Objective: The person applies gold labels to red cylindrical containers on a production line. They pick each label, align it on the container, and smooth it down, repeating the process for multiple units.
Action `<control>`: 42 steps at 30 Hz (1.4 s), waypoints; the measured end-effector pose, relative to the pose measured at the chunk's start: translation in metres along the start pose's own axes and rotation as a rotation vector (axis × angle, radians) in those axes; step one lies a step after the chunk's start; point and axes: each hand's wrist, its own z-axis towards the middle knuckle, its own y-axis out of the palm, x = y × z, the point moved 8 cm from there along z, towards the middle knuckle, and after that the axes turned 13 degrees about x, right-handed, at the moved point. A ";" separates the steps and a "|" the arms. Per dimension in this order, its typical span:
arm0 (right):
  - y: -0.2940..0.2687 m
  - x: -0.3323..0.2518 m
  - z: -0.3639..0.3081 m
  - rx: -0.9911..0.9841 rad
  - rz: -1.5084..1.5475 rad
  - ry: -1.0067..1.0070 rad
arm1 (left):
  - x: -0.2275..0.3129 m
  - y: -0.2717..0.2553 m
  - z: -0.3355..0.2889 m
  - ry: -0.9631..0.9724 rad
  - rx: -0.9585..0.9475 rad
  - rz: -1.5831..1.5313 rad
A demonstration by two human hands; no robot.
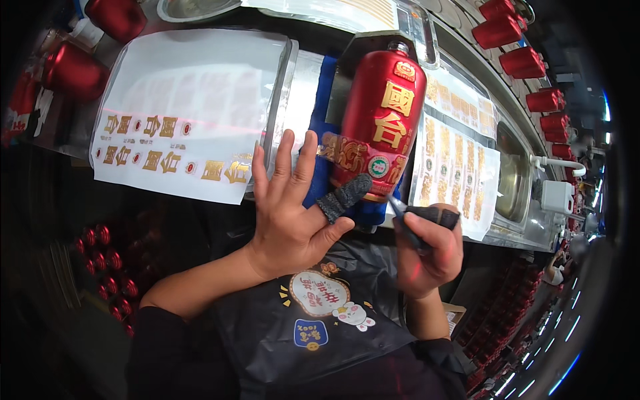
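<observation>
A glossy red bottle (387, 97) with large gold characters lies on a blue cloth (325, 87), its neck pointing away from me. Across its lower body runs a transparent strip with gold pattern (347, 152) and a round green-and-white emblem; the strip's left end sticks out past the bottle. My left hand (287, 210) is open, fingers spread. Its index finger, in a dark grey knitted finger sleeve (343, 198), rests against the bottle's lower part. My right hand (432, 250), also with a dark finger sleeve, pinches slim pointed tweezers (397, 205), their tip at the bottle's lower right edge.
To the left lies a white sheet with gold character decals (160, 160). Sheets of gold strip decals (453, 167) lie right of the bottle. Red bottles (77, 70) stand at the far left, and more red bottles (520, 63) line a conveyor at the right.
</observation>
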 end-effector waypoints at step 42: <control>0.035 0.043 -0.036 -0.221 0.648 1.030 | -0.028 0.031 0.045 -0.446 -0.172 -0.469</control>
